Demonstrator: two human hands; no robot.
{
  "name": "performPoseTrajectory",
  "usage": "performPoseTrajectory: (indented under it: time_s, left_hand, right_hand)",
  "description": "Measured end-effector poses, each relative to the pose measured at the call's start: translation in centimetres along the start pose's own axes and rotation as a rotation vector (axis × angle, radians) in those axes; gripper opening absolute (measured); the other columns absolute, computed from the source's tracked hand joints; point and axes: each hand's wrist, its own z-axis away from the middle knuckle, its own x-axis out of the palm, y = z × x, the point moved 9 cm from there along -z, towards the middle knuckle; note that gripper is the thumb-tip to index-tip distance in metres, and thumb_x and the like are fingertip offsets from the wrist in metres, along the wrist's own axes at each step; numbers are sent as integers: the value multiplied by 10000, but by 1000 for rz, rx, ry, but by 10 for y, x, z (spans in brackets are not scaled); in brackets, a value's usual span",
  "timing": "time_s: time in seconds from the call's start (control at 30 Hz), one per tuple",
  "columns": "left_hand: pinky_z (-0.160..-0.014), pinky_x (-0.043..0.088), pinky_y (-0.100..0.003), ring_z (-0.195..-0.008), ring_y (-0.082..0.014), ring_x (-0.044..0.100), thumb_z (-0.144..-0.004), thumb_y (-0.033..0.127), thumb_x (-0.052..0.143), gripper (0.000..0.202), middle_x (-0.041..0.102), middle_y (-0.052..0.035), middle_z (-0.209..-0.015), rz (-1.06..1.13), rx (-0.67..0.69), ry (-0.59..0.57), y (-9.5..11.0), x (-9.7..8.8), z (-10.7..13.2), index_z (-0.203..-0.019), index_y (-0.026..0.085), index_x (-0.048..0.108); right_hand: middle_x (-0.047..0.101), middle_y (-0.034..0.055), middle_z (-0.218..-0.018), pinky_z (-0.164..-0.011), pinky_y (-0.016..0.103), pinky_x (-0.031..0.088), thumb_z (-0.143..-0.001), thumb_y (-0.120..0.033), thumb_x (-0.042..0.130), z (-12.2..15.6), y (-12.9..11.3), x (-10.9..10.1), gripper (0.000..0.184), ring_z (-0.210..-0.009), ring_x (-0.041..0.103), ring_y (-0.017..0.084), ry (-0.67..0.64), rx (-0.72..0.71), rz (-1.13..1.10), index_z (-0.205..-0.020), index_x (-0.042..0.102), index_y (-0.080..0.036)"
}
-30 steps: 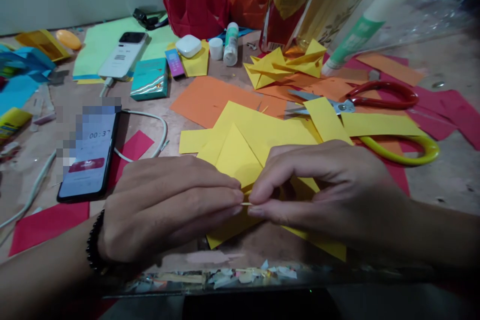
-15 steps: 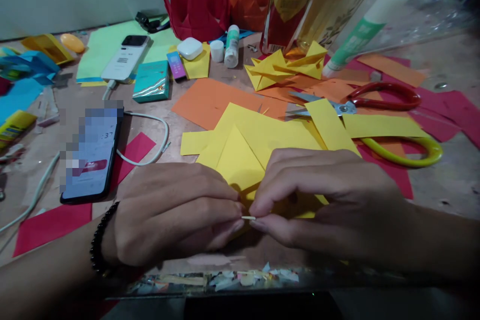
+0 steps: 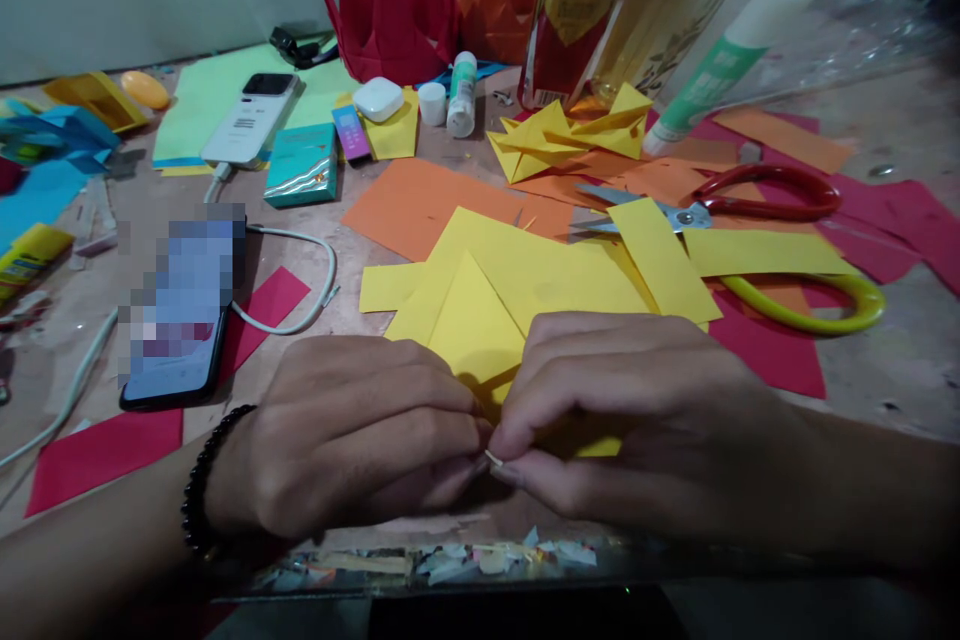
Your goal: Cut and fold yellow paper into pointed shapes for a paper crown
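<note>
Pinching yellow paper (image 3: 480, 310), left hand (image 3: 375, 435) and right hand (image 3: 637, 410) mostly hide its near edge — left thumb obscured.

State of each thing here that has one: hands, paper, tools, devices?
Left bare hand: curled, grip hidden.
Right bare hand: pinching a thin pale edge.
Yellow paper with triangular peak: partly hidden by hands.
Red-and-yellow-handled metal scissors: open.
Black rectangular phone: screen lit.
White slab-shaped device: white cable plugged in.
Pointed red paper crown: standing.
Pointed orange paper crown: standing.
Large green-and-white cylindrical glue stick: capped.
</note>
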Motion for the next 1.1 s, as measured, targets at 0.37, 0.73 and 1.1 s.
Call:
performPoseTrajectory:
  time_s: [0.37, 0.73, 1.1]
  left_hand:
    - [-785, 693, -317, -880, -195, 838, -1029, 223, 745, 70, 868, -53, -942, 2, 42, -26, 5, 1, 0, -1066, 164, 746]
    - [-841, 705, -309, -930, -186, 840, -1027, 281, 776, 147, 877, -48, -1026, 72, 15, -56, 2, -1, -4, -1123, 173, 748]
    - [-801, 710, -320, -925, -188, 841, -1052, 246, 735, 82, 876, -48, -1001, 66, 17, -70, 4, 0, -3, -1102, 182, 748]
  right_hand:
    - [745, -51, -785, -678, 141, 500, -892, -91, 758, -1, 3, -1, 89, -717, 663, 43, 24, 54, 38, -877, 729, -174]
    - [730, -52, -801, -620, 145, 472, -960, -132, 707, -3, 12, 3, 82, -681, 631, 44, -65, 192, -26, -896, 722, -180]
    - [736, -51, -833, -675, 131, 483, -959, -136, 729, -1, 12, 4, 59, -731, 644, 36, -64, 154, -1, -916, 726, -176]
